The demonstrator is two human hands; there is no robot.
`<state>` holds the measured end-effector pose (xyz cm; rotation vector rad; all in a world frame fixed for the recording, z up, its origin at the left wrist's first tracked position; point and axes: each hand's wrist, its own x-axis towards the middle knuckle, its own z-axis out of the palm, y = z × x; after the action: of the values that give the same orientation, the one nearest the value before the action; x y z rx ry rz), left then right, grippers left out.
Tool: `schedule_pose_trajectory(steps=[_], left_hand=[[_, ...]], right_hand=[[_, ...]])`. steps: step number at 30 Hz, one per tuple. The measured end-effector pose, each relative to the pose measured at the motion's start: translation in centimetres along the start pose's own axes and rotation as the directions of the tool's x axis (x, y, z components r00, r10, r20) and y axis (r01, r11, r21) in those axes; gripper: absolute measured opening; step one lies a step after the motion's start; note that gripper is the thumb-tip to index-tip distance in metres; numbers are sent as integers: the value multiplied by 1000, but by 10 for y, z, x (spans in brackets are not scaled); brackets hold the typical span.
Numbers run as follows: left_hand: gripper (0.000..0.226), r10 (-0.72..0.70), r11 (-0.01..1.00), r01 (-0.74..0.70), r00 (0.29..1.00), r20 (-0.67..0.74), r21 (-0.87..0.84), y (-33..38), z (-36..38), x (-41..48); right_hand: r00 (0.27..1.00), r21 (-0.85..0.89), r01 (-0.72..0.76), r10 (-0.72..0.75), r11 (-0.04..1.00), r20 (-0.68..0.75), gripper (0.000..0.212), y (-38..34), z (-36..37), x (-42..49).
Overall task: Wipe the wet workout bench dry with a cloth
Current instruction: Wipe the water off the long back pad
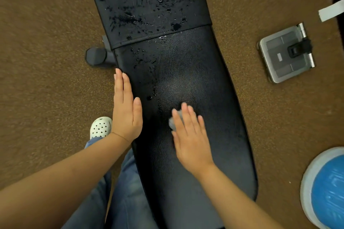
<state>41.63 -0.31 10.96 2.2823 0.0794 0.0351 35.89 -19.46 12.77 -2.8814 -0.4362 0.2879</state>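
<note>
Black bench (186,163), droplets on its far half; right hand (191,135) presses a grey cloth (174,121) flat-fingered mid-pad, left hand (126,111) flat on the left edge.

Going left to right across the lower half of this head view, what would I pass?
White shoe → left hand at the bench edge → right hand flat on the cloth → blue ball.

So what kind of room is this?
Probably a home gym or workout room: there is a padded black workout bench, and a blue exercise ball sits near it on brown carpet.
</note>
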Motion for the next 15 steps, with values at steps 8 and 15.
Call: schedule_pose_trajectory(steps=[8,15], left_hand=[[62,-11,1000,11,1000,5,10,1,0,0],[65,1,1000,-1,1000,2,19,0,1,1]], right_hand=[[976,9,-217,218,976,-14,57,85,-11,-47],[982,108,-168,177,980,-72,53,105,-28,15]])
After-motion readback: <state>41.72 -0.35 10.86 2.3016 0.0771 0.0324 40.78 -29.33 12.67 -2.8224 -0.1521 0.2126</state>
